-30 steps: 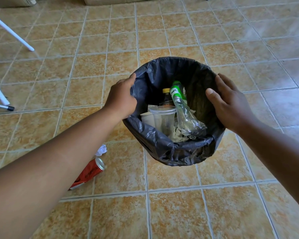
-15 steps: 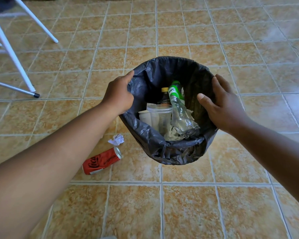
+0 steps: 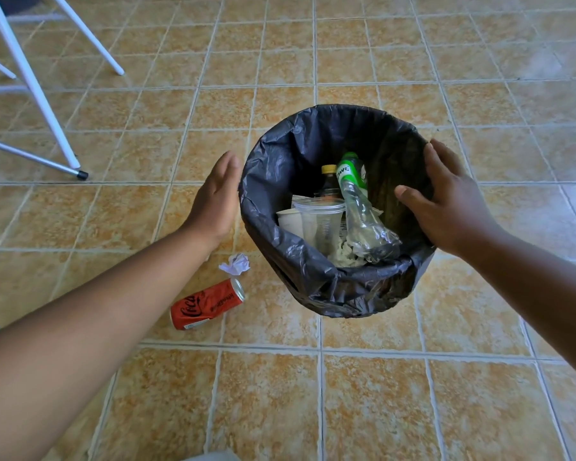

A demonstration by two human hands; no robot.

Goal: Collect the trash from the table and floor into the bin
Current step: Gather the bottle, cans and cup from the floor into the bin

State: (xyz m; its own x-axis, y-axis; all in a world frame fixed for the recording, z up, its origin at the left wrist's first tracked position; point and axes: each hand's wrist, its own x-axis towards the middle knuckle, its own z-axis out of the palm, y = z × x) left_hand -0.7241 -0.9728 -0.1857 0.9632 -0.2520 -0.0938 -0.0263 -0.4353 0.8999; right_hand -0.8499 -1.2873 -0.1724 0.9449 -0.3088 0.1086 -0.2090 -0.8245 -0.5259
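A bin lined with a black bag [image 3: 273, 168] stands on the tiled floor. Inside lie a crushed clear bottle with a green label [image 3: 359, 207], a dark bottle with a yellow cap [image 3: 329, 178], a clear plastic cup [image 3: 320, 221], a white cup and crumpled paper. My right hand [image 3: 446, 201] rests on the bin's right rim, fingers spread over it. My left hand [image 3: 218, 197] hovers flat and open just left of the rim, apart from it. A red soda can [image 3: 207, 304] lies on its side on the floor left of the bin, with a crumpled white paper ball [image 3: 235, 263] just above it.
White metal table legs [image 3: 30, 81] with a black foot stand at the upper left. Orange-beige tiled floor [image 3: 346, 394] surrounds the bin on all sides.
My left hand has let go of the bin's left rim and moved off to the left, opening flat. The view has shifted, showing more of the can and the table legs.
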